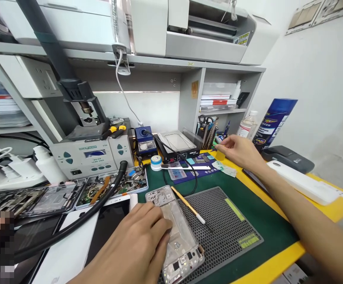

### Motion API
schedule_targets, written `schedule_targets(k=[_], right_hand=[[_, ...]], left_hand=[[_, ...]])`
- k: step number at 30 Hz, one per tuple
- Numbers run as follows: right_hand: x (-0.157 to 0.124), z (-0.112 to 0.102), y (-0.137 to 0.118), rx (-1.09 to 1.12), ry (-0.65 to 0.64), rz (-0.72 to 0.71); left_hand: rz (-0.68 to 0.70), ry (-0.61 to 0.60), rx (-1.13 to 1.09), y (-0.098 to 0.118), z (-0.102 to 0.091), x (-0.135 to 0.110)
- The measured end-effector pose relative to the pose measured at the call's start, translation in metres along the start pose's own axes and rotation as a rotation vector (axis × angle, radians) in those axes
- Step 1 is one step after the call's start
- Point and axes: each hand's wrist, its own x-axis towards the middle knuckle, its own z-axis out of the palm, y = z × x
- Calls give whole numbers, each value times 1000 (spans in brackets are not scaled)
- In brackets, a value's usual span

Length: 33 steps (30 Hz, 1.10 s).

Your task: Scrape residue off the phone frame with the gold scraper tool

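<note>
Steadying the bare phone frame (pixel 181 238) along the left part of the mat (pixel 233 225) with the left hand (pixel 138 236), and stretching the right hand (pixel 242 152) out past the mat's far corner, to a small yellow item (pixel 220 155): seemingly a step of fetching or putting back, to one side of the handling of the frame. With the left grip, resting over the frame on bent fingers; cannot tell whether clasping or only pressing, for want of a view beneath the palm. With the right grip, bringing thumb and fingers close together right at the yellow item; cannot tell whether pinching or merely touching. Lying on the mat just beside the frame, free of both hands: a brush (pixel 189 205). Beyond the mat's far edge: a purple pad (pixel 207 172) strewn with small parts. Called for next, by judgement: settling the right fingertips, keeping clear of the bottle (pixel 248 125) and spray can (pixel 274 122) beyond the mat, and holding the frame from sliding.
</note>
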Motion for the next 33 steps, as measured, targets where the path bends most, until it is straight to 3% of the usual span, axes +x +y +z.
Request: schedule_targets(k=[3,5,12,14,23,28,33], right_hand=[[-12,-6,-15,-7,-133,-39],[-13,-9,-17,-21,-141,-23],[4,-28,7,-29,138,163],[10,-26,14,-18,160,182],[21,21,32,-6,-143,177],[22,31,32,82,-209,208],[24,31,33,192,-222,276]], left_hand=[[5,0,49,-1,1,-1],[22,6,84,-3,3,-2],[160,106,177,-19,15,-1],[181,161,156,-23,21,-1],[216,225,118,-30,29,-5],[208,219,145,-30,29,-2],[153,125,169,-20,15,-1]])
